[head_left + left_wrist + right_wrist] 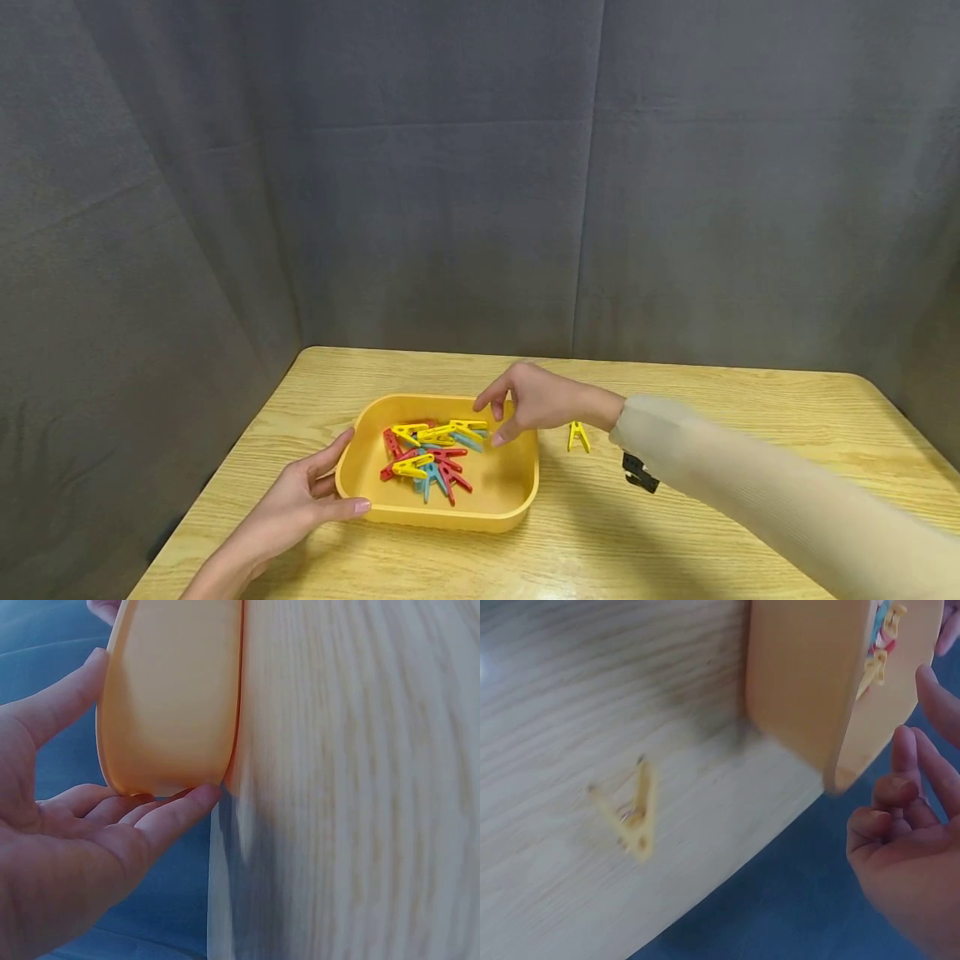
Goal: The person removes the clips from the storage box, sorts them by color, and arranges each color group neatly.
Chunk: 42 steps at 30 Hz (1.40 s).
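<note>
A yellow plastic basin (491,523) stands on the table, with red, yellow and blue clothespins (450,454) heaped toward its left side. My left hand (300,500) holds the basin's left end; the thumb lies at the front rim and the fingers along the end wall. That grip also shows in the left wrist view, where the hand (97,802) meets the basin wall (176,697). Over the basin's back right corner hovers my right hand (540,398), thumb and forefinger apart and nothing between them. In the right wrist view its other fingers (900,791) bend loosely.
One yellow clothespin (577,436) lies on the wooden table (712,525) to the right of the basin, beneath the right forearm. A grey curtain (450,208) hangs behind the table's far edge. A black strap (639,472) hangs below the right sleeve.
</note>
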Each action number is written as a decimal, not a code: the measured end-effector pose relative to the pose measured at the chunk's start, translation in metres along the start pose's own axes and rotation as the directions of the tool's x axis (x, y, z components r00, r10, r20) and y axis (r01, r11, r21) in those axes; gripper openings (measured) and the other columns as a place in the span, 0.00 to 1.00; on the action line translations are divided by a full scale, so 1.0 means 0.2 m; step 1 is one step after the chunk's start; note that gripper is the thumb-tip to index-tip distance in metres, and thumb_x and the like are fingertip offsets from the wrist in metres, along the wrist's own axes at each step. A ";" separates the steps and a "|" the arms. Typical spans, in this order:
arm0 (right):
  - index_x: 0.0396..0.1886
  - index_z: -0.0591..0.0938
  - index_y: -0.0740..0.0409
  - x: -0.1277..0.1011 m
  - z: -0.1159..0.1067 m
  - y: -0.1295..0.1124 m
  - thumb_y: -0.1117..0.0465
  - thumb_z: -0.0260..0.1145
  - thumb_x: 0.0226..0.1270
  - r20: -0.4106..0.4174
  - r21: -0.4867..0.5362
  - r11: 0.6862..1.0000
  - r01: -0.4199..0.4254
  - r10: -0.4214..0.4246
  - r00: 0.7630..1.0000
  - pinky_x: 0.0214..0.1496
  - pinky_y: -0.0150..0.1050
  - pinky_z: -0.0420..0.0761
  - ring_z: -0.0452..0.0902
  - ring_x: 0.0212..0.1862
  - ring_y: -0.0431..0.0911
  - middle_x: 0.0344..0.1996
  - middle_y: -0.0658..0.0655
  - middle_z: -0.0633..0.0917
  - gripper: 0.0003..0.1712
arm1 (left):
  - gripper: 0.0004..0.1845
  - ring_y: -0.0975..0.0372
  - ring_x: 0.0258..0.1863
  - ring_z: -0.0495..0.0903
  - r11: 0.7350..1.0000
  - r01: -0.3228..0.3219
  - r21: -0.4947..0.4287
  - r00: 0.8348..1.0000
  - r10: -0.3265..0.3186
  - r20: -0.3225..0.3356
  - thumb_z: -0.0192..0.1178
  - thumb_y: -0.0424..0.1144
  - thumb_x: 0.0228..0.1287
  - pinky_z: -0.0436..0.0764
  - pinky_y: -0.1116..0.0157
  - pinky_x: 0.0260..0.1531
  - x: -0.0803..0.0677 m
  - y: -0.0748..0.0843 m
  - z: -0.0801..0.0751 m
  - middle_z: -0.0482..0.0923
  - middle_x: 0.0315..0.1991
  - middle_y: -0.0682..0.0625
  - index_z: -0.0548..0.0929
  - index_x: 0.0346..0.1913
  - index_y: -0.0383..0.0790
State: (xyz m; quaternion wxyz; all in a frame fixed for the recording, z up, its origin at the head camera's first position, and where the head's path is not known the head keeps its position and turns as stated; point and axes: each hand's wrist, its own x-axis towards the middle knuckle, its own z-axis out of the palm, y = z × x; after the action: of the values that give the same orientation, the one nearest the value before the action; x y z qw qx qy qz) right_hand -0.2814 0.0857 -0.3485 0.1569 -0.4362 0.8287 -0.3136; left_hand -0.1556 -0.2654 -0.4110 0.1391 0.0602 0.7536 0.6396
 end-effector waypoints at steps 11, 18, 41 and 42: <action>0.55 0.89 0.67 0.15 0.18 -0.05 0.63 0.84 0.57 0.089 -0.016 1.000 0.010 -0.008 0.996 0.29 0.30 0.66 0.75 0.28 0.44 0.36 0.55 0.91 0.26 | 0.55 0.41 0.74 0.66 1.000 -0.006 -0.009 1.000 0.006 0.001 0.75 0.32 0.65 0.83 0.60 0.56 0.00 -0.01 0.00 0.45 0.84 0.35 0.48 0.85 0.32; 0.56 0.89 0.65 0.22 0.24 -0.12 0.61 0.85 0.57 0.072 -0.014 0.999 -0.052 0.053 0.996 0.48 0.33 0.78 0.83 0.51 0.50 0.39 0.52 0.92 0.28 | 0.55 0.42 0.75 0.65 1.000 0.010 0.010 1.000 -0.010 -0.022 0.77 0.33 0.63 0.83 0.61 0.57 0.00 0.00 0.01 0.47 0.84 0.37 0.50 0.85 0.33; 0.47 0.93 0.61 0.23 0.34 -0.15 0.63 0.87 0.53 -0.005 -0.115 0.984 -0.133 0.134 0.991 0.45 0.31 0.81 0.83 0.41 0.40 0.41 0.52 0.92 0.20 | 0.54 0.41 0.75 0.64 1.000 -0.017 -0.014 1.000 0.017 0.008 0.75 0.31 0.65 0.83 0.61 0.57 0.00 0.00 0.01 0.46 0.84 0.35 0.48 0.85 0.33; 0.48 0.93 0.61 0.22 0.33 -0.14 0.63 0.87 0.53 -0.008 -0.114 0.983 -0.141 0.141 0.990 0.45 0.31 0.80 0.82 0.41 0.40 0.41 0.51 0.91 0.21 | 0.54 0.41 0.75 0.65 1.000 -0.014 -0.011 1.000 0.014 0.004 0.75 0.31 0.65 0.83 0.61 0.57 0.00 0.00 0.01 0.46 0.84 0.35 0.49 0.85 0.33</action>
State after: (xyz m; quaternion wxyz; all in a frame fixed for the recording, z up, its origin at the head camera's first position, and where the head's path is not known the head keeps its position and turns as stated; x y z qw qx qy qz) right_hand -0.2530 0.0116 -0.3790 0.1537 -0.3846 0.8741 -0.2536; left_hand -0.1545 -0.2640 -0.4107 0.1363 0.0659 0.7495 0.6445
